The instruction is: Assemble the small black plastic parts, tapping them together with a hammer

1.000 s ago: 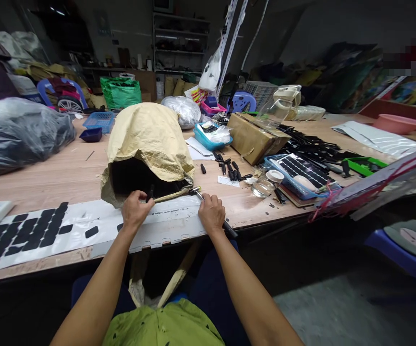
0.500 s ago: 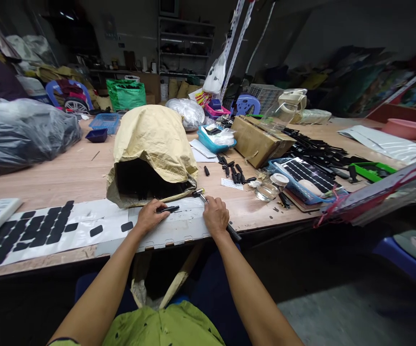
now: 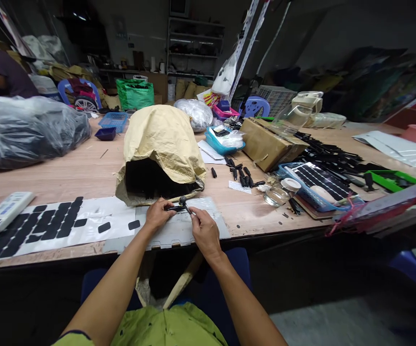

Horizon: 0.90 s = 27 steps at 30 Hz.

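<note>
My right hand (image 3: 207, 234) is closed round the handle of a small hammer (image 3: 187, 207). The hammer's head is over the end of a slim black part (image 3: 174, 208); whether they touch I cannot tell. My left hand (image 3: 158, 214) pinches that part against a grey board (image 3: 202, 222) at the table's front edge. Just behind both hands lies a beige woven sack (image 3: 163, 139), its dark mouth facing me. Left of the board is a white sheet (image 3: 119, 211) bearing black rounded stickers (image 3: 104, 227).
Several black handle-like pieces (image 3: 244, 179) lie right of the sack, near a cardboard box (image 3: 271, 144). A blue basket (image 3: 303, 192) and a clear jar (image 3: 275, 197) stand farther right. At left are a white device (image 3: 8, 210) and a plastic-wrapped bundle (image 3: 28, 129). Another person (image 3: 8, 72) sits far left.
My right hand has moved left with the hammer, bringing its head over the black part. The left hand still holds the part on the board. The whole view has shifted slightly.
</note>
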Each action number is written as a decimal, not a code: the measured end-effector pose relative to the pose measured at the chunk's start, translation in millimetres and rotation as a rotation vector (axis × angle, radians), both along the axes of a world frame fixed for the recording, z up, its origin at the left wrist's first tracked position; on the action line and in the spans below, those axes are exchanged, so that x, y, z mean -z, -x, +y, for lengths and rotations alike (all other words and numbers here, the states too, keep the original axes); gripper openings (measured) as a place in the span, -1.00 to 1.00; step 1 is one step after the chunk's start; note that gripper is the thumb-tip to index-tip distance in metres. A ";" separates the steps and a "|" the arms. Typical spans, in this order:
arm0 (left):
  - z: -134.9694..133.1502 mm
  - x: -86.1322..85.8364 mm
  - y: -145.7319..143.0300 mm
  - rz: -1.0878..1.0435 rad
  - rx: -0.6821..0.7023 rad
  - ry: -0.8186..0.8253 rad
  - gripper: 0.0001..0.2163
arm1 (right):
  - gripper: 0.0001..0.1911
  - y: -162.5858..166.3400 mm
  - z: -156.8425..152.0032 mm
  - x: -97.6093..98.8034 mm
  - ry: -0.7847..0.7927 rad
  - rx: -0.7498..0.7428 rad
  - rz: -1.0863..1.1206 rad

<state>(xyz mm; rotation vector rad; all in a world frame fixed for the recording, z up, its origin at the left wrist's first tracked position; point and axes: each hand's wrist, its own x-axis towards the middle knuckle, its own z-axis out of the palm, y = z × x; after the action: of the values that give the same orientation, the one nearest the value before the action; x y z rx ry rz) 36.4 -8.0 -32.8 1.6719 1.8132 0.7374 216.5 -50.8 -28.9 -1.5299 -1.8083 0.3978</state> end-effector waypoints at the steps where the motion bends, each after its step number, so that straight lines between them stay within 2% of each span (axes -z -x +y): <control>1: -0.2 0.3 -0.2 -0.003 -0.002 -0.005 -0.84 | -0.64 1.7 -1.0 0.0 -0.007 0.002 -0.018; 5: -0.9 1.6 -0.4 -0.007 -0.011 -0.012 -0.85 | -0.64 4.9 -3.2 0.4 0.027 0.014 -0.068; 12: -1.4 -0.9 -0.5 0.013 0.013 -0.009 -0.86 | -0.65 12.4 -5.7 -5.9 0.025 -0.019 -0.010; 16: -3.3 -4.3 -0.7 0.026 0.026 -0.008 -0.92 | -0.66 18.8 -7.2 -3.6 0.043 -0.053 -0.034; 19: -4.0 -4.8 -0.8 0.017 0.023 -0.005 -0.89 | -0.67 14.4 -3.5 -1.4 0.058 -0.042 -0.017; 23: -3.6 -2.4 -0.3 0.027 0.019 -0.022 -0.84 | -0.68 -11.4 10.6 -1.7 0.008 0.082 -0.007; 27: -3.1 0.3 0.4 0.032 0.036 -0.024 -0.85 | -0.70 -46.7 30.3 -0.3 0.044 0.296 -0.163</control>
<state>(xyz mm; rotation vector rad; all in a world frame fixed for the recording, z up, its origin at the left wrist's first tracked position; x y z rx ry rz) 36.0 -11.1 -33.2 1.7363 1.7983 0.7229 263.1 -20.4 -28.6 -1.8745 -1.6654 0.1744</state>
